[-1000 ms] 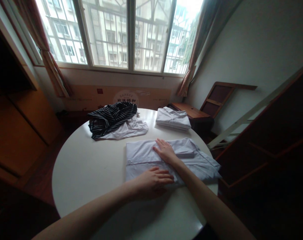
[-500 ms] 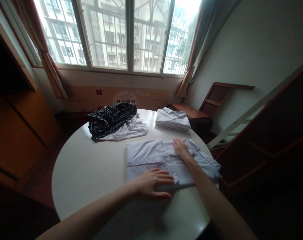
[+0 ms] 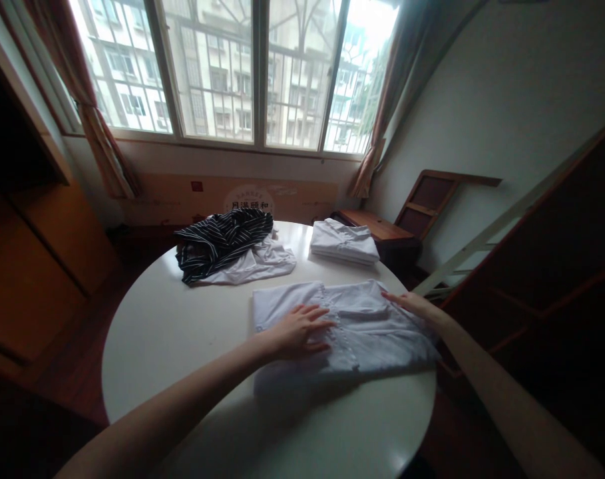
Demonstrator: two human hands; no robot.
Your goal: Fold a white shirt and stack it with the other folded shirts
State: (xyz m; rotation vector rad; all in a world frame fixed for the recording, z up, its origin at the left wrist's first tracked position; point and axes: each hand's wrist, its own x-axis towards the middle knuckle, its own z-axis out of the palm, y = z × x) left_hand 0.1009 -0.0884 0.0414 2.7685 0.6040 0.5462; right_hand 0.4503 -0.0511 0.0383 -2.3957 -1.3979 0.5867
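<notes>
A white shirt (image 3: 355, 352), partly folded with its row of buttons on top, lies across the right front half of the round white table. On its middle, by the button strip, my left hand (image 3: 302, 329) lies flat with the fingers spread. My right hand (image 3: 414, 306) is at the shirt's far right part, fingers stretched out and touching the cloth near its upper edge. The cloth's right end hangs slightly over the table edge, partly behind my right forearm.
Behind the shirt sits a stack of folded white shirts (image 3: 345, 241). A black striped garment (image 3: 222, 239) is heaped over a loose white garment (image 3: 262, 261) at the back left. The round table (image 3: 162, 339) stands before a window; a wooden chair (image 3: 422, 203) is beyond it.
My left hand has moved forward from the shirt's near edge onto its middle. My right hand has slid right, from the shirt's upper middle toward its right end.
</notes>
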